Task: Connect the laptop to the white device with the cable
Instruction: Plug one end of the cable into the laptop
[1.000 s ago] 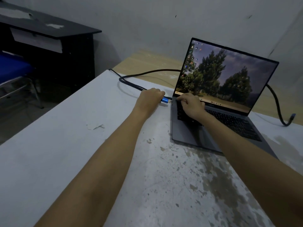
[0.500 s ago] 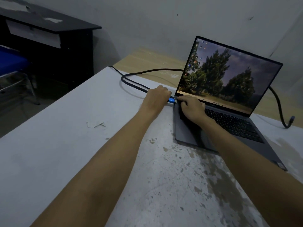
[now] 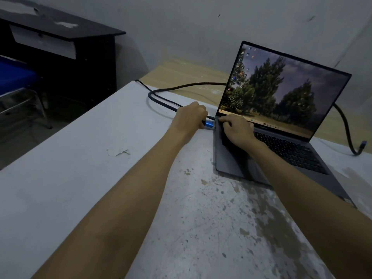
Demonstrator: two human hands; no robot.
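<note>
An open grey laptop (image 3: 237, 164) with a tree wallpaper stands on the white table (image 3: 80, 158). My left hand (image 3: 189, 117) grips the black cable (image 3: 161, 101) just behind its blue plug (image 3: 209, 124), whose tip is at the laptop's left edge. My right hand (image 3: 236, 128) presses flat on the laptop's back-left corner by the hinge. The cable loops behind the screen and its other blue plug (image 3: 362, 146) lies loose at the right. No white device is in view.
A black desk (image 3: 60, 37) with a pale drawer stands at the back left, a blue chair (image 3: 14, 77) beside it. A wooden surface (image 3: 181, 77) adjoins the table behind the laptop. A chipped patch (image 3: 116, 152) marks the tabletop.
My left hand has carried the blue plug to the right, from a short gap to the laptop's left edge. My right hand stayed on the laptop's corner.
</note>
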